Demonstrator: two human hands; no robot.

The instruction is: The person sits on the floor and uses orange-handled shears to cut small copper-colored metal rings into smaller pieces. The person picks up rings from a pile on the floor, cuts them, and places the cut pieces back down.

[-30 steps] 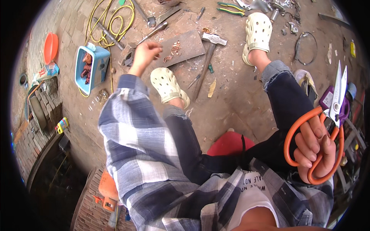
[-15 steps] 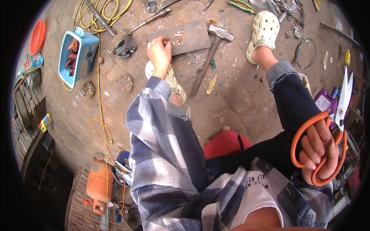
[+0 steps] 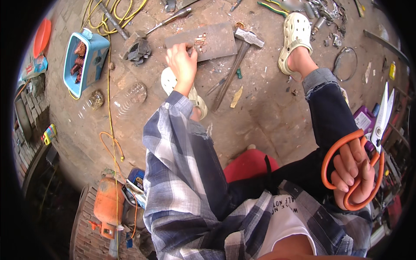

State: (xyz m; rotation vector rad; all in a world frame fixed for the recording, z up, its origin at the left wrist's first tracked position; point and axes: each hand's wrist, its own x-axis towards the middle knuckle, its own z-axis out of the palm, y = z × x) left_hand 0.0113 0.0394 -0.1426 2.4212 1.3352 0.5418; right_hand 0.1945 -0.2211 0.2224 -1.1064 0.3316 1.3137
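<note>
My left hand (image 3: pixel 183 68) reaches to the lower left part of a flat rusty metal plate (image 3: pixel 216 48), its fingers curled; whatever is between them is hidden. Small copper pieces (image 3: pixel 200 40) lie on the plate, just beyond my fingertips. A hammer (image 3: pixel 248 39) lies beside the plate's right end, and one cream clog (image 3: pixel 168 79) shows partly behind my hand. My right hand (image 3: pixel 351 171) grips large scissors with orange loop handles (image 3: pixel 329 158), their silver blades (image 3: pixel 383 116) pointing up and slightly apart.
A blue tub (image 3: pixel 95 65) of copper scrap, yellow hose (image 3: pixel 110 19), metal rods (image 3: pixel 169 21), plastic bottles (image 3: pixel 128 97), pliers (image 3: pixel 271 8) and loose metal parts (image 3: pixel 325 19) lie around. An orange gas cylinder (image 3: pixel 108 201) stands lower left, a purple container (image 3: pixel 363 117) at right.
My left hand has moved right onto the plate, its fingers curling further. The view has shifted slightly, revealing more of the gas cylinder. The scissors remain in my right hand.
</note>
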